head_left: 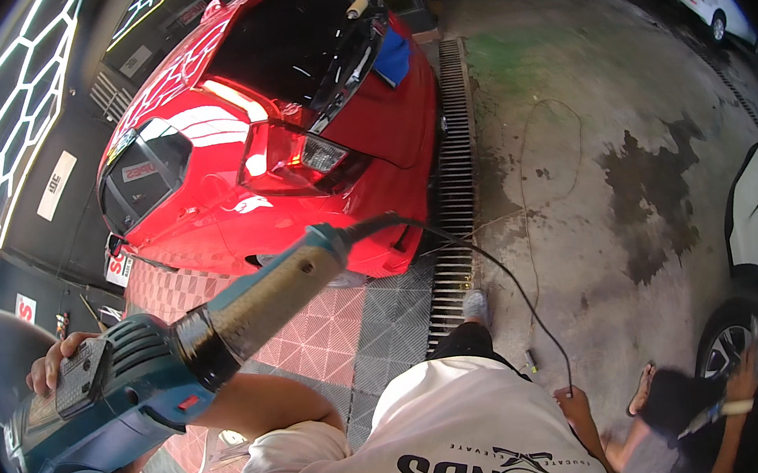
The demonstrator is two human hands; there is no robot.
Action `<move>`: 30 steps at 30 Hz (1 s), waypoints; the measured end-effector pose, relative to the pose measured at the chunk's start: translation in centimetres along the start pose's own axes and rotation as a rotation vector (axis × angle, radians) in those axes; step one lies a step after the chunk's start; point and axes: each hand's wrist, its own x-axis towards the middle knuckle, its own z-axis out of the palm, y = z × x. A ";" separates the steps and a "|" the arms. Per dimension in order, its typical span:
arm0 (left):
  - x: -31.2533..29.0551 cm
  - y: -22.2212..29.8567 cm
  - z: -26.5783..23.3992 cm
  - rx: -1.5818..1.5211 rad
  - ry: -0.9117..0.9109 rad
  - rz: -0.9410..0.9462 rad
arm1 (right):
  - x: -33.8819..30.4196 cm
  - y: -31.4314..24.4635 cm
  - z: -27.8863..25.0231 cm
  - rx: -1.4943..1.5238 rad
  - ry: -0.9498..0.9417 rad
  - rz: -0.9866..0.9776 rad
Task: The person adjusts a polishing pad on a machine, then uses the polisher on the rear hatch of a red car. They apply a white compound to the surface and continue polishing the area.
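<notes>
A worn blue-green power polisher is held up at the left, its tan-worn handle pointing toward the red car. My left hand grips its body, with fingers over the top and part of the hand showing beneath. A grey round pad at the tool's far left end is partly cut by the dark rim. From the handle a black cord curves down to my right hand, whose fingers are closed around it beside my white shirt. Rear end toward me, the red car stands beyond the polisher.
A blue cloth hangs on the red car's rear. Beside it runs a floor grate between checkered tiles and wet-stained concrete. At right another person's hand is near a white car's wheel. A thin cord loops over the concrete.
</notes>
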 end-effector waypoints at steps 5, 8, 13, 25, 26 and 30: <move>-0.8 -6.4 1.3 -0.227 -0.022 -0.120 | 5.0 -1.5 -0.4 -0.092 -0.072 -0.131; -2.0 -10.9 1.7 -0.367 -0.043 -0.203 | 8.0 -4.9 -3.0 -0.266 -0.015 -0.193; -2.3 -17.6 2.0 -0.197 -0.010 -0.094 | 12.7 -7.1 -9.8 -0.433 0.077 -0.159; -3.7 -23.2 8.6 0.080 -0.028 -0.065 | 27.3 -18.2 -17.6 -0.246 0.228 -0.177; -4.3 -22.9 8.4 0.080 -0.021 -0.082 | 28.1 -18.3 -17.8 -0.230 0.186 -0.180; -7.0 -19.9 12.8 -0.179 -0.035 -0.284 | 30.4 -17.9 -20.4 -0.519 -0.087 -0.076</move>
